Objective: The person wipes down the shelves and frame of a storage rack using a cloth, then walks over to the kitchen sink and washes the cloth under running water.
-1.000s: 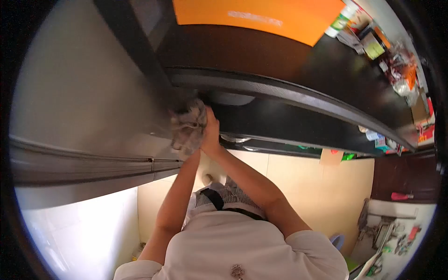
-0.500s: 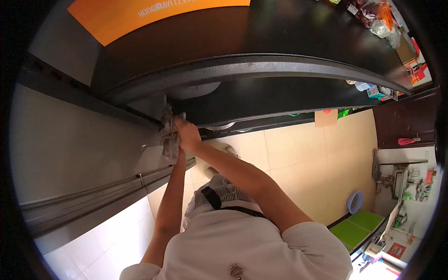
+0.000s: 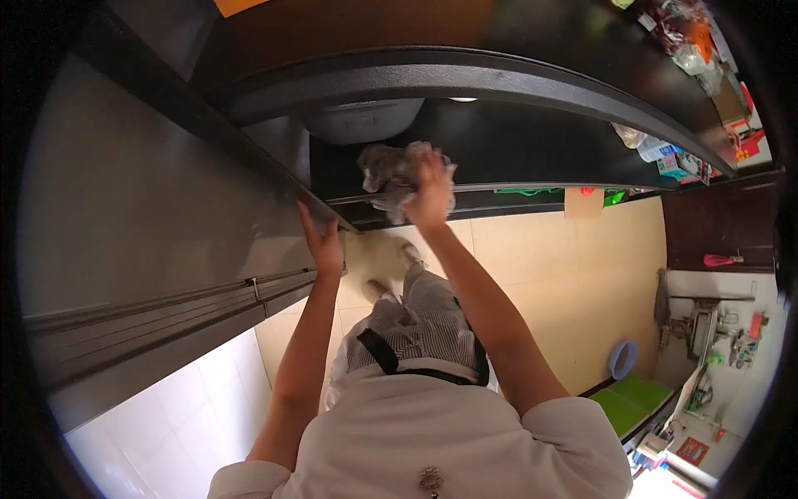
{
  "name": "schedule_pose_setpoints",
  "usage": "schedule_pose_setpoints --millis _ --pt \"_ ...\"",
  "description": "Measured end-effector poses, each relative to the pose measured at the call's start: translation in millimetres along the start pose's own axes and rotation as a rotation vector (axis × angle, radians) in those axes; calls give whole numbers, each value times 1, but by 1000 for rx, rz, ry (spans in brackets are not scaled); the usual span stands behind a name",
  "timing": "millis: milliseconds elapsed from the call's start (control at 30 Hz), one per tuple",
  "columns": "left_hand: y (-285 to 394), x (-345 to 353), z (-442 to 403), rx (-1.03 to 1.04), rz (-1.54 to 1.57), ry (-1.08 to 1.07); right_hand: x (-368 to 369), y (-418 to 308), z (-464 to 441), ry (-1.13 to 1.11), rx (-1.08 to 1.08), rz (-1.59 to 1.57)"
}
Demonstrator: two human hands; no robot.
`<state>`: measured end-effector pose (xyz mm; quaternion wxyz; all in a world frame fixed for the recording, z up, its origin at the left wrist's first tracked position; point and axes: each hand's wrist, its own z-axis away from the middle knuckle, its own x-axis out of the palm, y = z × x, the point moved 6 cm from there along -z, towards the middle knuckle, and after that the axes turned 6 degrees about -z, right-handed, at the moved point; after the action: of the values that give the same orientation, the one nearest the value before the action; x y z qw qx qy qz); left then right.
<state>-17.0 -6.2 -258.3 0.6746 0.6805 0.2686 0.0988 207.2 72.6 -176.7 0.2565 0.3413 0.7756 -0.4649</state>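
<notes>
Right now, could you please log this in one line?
left hand: at black upright post; right hand: on crumpled grey cloth, at black shelf

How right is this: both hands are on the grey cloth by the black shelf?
Not quite: only the right hand is on the grey cloth by the black shelf; the head view shows the left hand at the grey panel, off the cloth.

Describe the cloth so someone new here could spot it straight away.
Find the black shelving unit across the top of the view. On the shelf holding a rounded grey tub, look at the front edge, under the person's right hand, for the cloth. It's crumpled and grey-brown, unlike the smooth tub behind it.
</notes>
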Motion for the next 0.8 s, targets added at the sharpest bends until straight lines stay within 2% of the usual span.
schedule_pose_setpoints --millis 67,100,133,200,267,367,400,467,600,667,733,767,800 --pt "3 8 5 4 -5 31 29 -22 -4 14 -62 -270" --pt "3 13 8 1 -25 32 33 -44 -8 -116 -94 -211" --pt "2 17 12 -1 -44 34 57 -58 -14 -52 -263 -144" --pt "-5 18 18 -7 -121 14 54 -86 -21 -238 -190 -29" --pt "-2 18 23 -89 79 -71 41 -106 -22 -429 -116 74" --pt "0 20 31 -311 213 -183 43 -87 -16 -434 -229 88" --pt "-2 23 34 -401 229 -217 39 -78 -14 -393 -249 24" --pt "-1 37 38 -374 271 -285 27 -57 -9 -306 -290 -105" --pt "24 98 55 -383 343 -342 -11 7 -10 -391 -211 -122" --pt "50 146 68 -312 368 -464 -41 53 -17 -430 -134 -111" --pt "81 193 89 -302 311 -556 -58 133 -14 -387 43 -86" --pt "83 218 97 -172 384 -634 -79 168 -16 -332 65 -30" --pt "91 239 108 -201 345 -640 -104 201 -16 -278 85 24"
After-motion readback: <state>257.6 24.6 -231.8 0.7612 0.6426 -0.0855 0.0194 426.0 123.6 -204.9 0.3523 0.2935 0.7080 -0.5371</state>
